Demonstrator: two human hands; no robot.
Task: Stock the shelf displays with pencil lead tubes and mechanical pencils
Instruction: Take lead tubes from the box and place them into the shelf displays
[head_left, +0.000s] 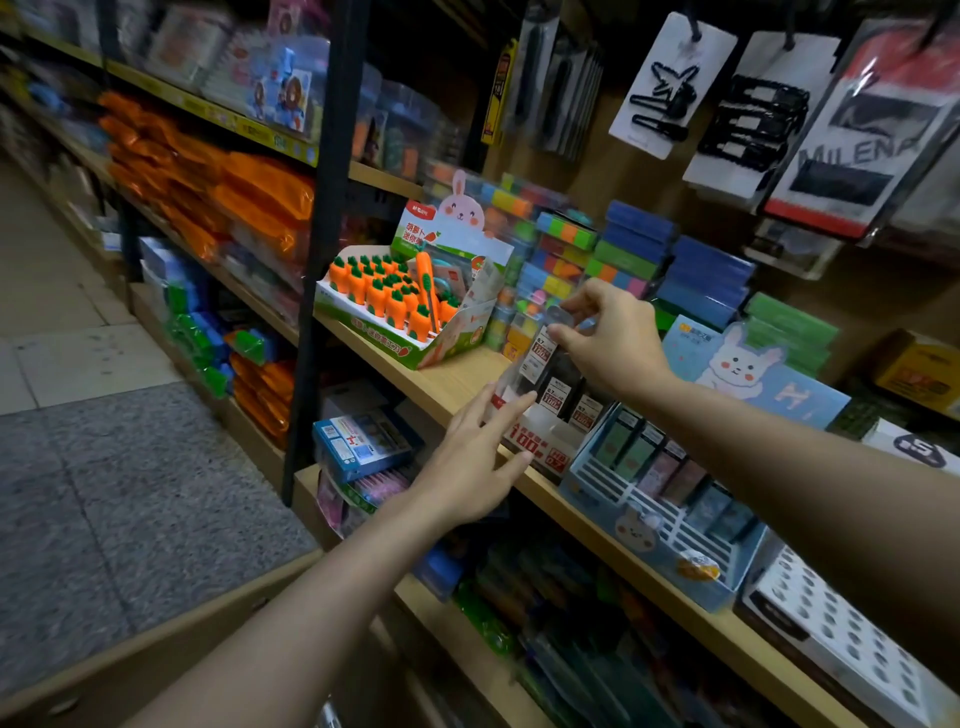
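Lead tube (545, 358) is being lowered into display box (540, 447), pinched by right hand (613, 338); left hand (478, 457), fingers straight, is steadying it. Next: seating beside neighbouring tubes.

Two bare forearms, no sleeves or jewellery, left hand (470, 462) and right hand (613, 338) ungloved.

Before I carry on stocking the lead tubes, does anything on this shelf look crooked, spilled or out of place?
One thing: in the carrot display box, a long orange carrot-topped pen stands tilted among the short carrot items. The right hand pinches a lead tube over its white display box; nothing looks spilled.
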